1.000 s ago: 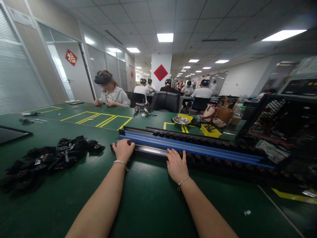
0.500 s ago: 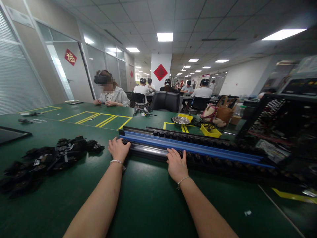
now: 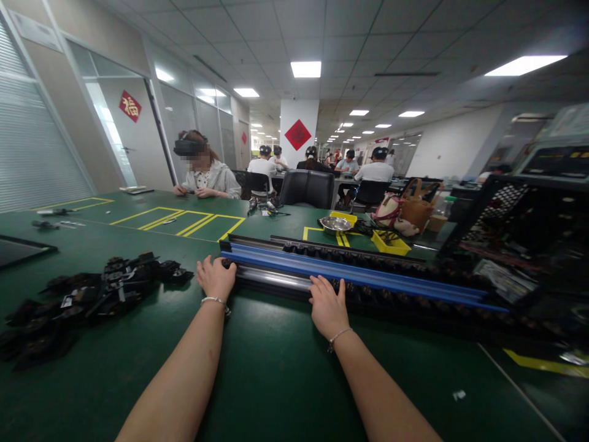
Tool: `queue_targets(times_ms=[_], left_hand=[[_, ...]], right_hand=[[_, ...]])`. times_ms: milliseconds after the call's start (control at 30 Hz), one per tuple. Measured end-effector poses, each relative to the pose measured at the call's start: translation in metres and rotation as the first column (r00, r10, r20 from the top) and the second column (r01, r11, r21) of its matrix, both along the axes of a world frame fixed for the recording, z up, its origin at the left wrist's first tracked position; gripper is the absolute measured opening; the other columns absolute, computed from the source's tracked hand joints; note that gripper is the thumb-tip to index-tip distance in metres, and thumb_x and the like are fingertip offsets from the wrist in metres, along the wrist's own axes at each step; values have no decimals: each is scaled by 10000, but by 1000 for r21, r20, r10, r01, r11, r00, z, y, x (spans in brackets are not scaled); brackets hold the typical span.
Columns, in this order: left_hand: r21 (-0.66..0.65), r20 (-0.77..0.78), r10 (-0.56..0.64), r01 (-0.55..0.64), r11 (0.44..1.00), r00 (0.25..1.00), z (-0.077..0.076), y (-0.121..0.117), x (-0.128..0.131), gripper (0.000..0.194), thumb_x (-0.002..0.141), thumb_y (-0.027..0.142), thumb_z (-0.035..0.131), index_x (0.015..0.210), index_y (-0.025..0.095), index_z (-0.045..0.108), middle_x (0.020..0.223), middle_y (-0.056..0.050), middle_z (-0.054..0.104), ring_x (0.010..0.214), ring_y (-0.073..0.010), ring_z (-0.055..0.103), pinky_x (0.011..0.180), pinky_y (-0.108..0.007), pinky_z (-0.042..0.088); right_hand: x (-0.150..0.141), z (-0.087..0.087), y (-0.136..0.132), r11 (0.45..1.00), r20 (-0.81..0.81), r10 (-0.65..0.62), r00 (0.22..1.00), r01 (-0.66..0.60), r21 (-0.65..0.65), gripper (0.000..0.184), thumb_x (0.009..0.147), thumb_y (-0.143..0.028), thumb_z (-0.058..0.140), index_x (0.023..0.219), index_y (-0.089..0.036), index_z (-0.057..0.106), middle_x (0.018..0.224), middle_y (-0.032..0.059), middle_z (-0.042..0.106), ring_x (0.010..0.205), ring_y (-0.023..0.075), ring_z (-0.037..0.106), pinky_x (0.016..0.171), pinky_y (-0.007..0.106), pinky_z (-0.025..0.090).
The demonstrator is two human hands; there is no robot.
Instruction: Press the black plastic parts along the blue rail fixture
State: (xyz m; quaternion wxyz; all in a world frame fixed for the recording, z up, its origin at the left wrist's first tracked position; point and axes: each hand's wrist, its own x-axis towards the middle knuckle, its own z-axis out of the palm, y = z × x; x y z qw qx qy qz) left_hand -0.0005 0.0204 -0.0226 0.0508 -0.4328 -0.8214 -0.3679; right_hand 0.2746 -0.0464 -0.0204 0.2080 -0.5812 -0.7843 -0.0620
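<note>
A long black rail assembly lies across the green table, with a bright metal strip (image 3: 276,277) along its front and a blue profile (image 3: 350,270) behind. At its left end my left hand (image 3: 215,279) is closed around a small black part (image 3: 226,263); the fingers hide most of it. My right hand (image 3: 329,307) rests on the front of the metal strip with its fingers stretched and spread. Right of it, a row of dark parts (image 3: 405,299) runs along the rail. A pile of similar black parts (image 3: 110,285) lies to the left.
Behind the rail are a metal bowl (image 3: 335,224), a yellow tray (image 3: 390,244) and bags (image 3: 416,205). An open black metal case (image 3: 510,239) stands at the right. Across the table sits a person (image 3: 207,175) wearing a headset. A black-framed panel (image 3: 23,250) lies far left.
My left hand has slid left along the rail's end, the small black part moving with it. More of the metal strip is uncovered. My right hand has stayed in place.
</note>
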Motion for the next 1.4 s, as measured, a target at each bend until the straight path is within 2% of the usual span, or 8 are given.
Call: queue_targets(times_ms=[167, 400, 600, 867, 1400], left_hand=[[0, -5, -27, 27, 1000, 1000, 2, 1, -4, 395, 767, 395, 500, 1077, 192, 637, 1328, -134, 461, 1252, -320, 357, 1022, -455, 312], [17, 67, -29, 28, 999, 997, 5, 0, -9, 376, 764, 379, 518, 1070, 190, 630, 1269, -126, 500, 1186, -282, 452, 997, -401, 358], [33, 103, -19, 16, 999, 995, 3, 5, -20, 382, 758, 380, 538, 1066, 167, 615, 1132, -132, 584, 1098, -263, 521, 949, -368, 407], [39, 150, 2, -8, 999, 989, 1, 6, -24, 403, 757, 408, 543, 1078, 176, 614, 1116, -134, 595, 1067, -265, 542, 921, -371, 421], [20, 174, 5, -9, 1000, 985, 9, 0, -25, 387, 776, 408, 542, 1095, 198, 607, 1132, -128, 576, 1032, -266, 556, 868, -370, 448]], right_hand=[[0, 0, 0, 1000, -6, 5, 1000, -5, -5, 321, 837, -93, 383, 1049, -214, 592, 1356, 68, 489, 1299, 203, 347, 1071, 595, -47], [0, 0, 0, 1000, -13, 5, 1000, -5, -6, 321, 837, -88, 378, 1041, -211, 593, 1357, 63, 488, 1298, 201, 346, 1070, 598, -42], [1, -1, 0, 1000, -19, 12, 1000, -12, 8, 317, 840, -90, 373, 1032, -215, 591, 1354, 68, 490, 1300, 199, 343, 1070, 596, -49], [0, 1, 0, 1000, -5, -5, 1000, 5, -11, 320, 839, -92, 381, 1042, -219, 593, 1355, 58, 490, 1302, 199, 345, 1075, 593, -43], [1, -1, 1, 1000, 15, -3, 1000, 3, -5, 312, 829, -96, 399, 1038, -213, 599, 1353, 78, 490, 1299, 209, 348, 1072, 598, -43]])
